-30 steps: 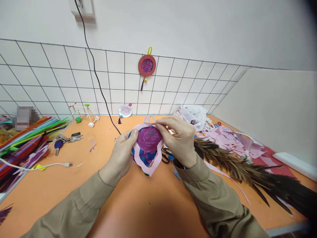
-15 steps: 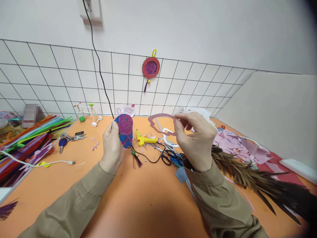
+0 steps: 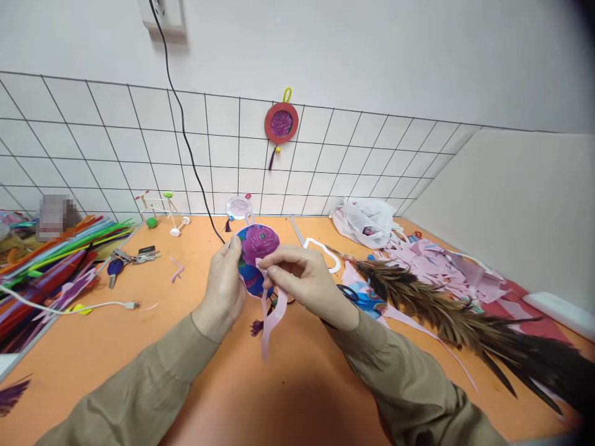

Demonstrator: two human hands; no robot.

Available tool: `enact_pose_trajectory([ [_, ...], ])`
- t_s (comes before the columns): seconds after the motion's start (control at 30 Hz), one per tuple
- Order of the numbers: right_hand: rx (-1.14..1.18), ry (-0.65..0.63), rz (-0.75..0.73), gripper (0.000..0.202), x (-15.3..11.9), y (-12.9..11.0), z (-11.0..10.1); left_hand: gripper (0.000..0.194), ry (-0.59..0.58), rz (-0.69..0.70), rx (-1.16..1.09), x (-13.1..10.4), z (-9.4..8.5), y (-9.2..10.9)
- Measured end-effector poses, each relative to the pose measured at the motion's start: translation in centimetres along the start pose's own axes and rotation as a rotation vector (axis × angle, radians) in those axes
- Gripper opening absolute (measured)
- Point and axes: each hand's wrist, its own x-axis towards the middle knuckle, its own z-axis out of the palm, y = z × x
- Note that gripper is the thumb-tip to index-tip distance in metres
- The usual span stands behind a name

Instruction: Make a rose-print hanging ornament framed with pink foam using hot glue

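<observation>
Beside the middle of the desk, my left hand (image 3: pixel 222 291) grips the left edge of a rounded fabric ornament (image 3: pixel 260 241) with a purple rose on blue. A dark purple tassel (image 3: pixel 256 327) dangles below the ornament. Pinched between the fingertips of my right hand (image 3: pixel 309 282) is a pink paper frame (image 3: pixel 279 308), whose thin loop hangs down past the ornament's lower edge. The pinching fingers are in front of the ornament's right part and hide some of it. Whether the frame touches the fabric, I cannot tell.
Black scissor handles (image 3: pixel 348 292) and a brown feather bundle (image 3: pixel 418 297) lie to the right, near pink paper scraps (image 3: pixel 437 266). A white plastic bag (image 3: pixel 365 223) is behind. Keys (image 3: pixel 115 267) and colourful pipe cleaners (image 3: pixel 69 260) are left. A round ornament (image 3: pixel 281 122) hangs on the grid.
My right hand has moved left and down with the pink paper frame, to the front of the ornament. The ornament has shifted right and a little lower in my left hand.
</observation>
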Motion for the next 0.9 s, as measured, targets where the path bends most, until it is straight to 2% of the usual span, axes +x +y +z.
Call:
enact_pose_trajectory([
  [0.1, 0.075, -0.075, 0.02, 0.016, 0.1, 0.2, -0.3, 0.037, 0.001, -0.027, -0.012, -0.3, 0.4, 0.1],
  [0.2, 0.014, -0.135, -0.08, 0.021, 0.3, 0.8, -0.3, 0.04, 0.008, -0.049, -0.031, -0.4, 0.7, 0.1],
  [0.37, -0.401, -0.036, -0.399, 0.017, 0.5, 1.6, -0.2, 0.034, -0.005, -0.003, -0.034, -0.2, 0.6, 0.0],
  [0.5, -0.668, -0.028, -0.571, 0.014, 0.6, 0.6, -1.4, 0.034, -0.054, -0.003, 0.008, 0.0, 0.2, 0.3],
  [0.6, -0.71, -0.093, -0.566, 0.016, 0.7, -0.4, -2.7, 0.034, -0.133, 0.006, 0.053, 0.1, 0.1, 0.6],
  [0.67, -0.744, -0.086, -0.545, 0.018, 0.7, -0.6, -3.5, 0.035, -0.182, -0.008, 0.088, 0.1, 0.0, 0.8],
  [0.8, -0.855, 0.023, -0.555, 0.018, 0.9, -0.3, -3.9, 0.038, -0.227, -0.059, 0.148, -0.1, 0.1, 0.8],
  [0.9, -0.803, 0.117, -0.534, 0.017, 0.8, 0.0, -3.4, 0.039, -0.233, -0.065, 0.168, -0.2, 0.1, 0.7],
])
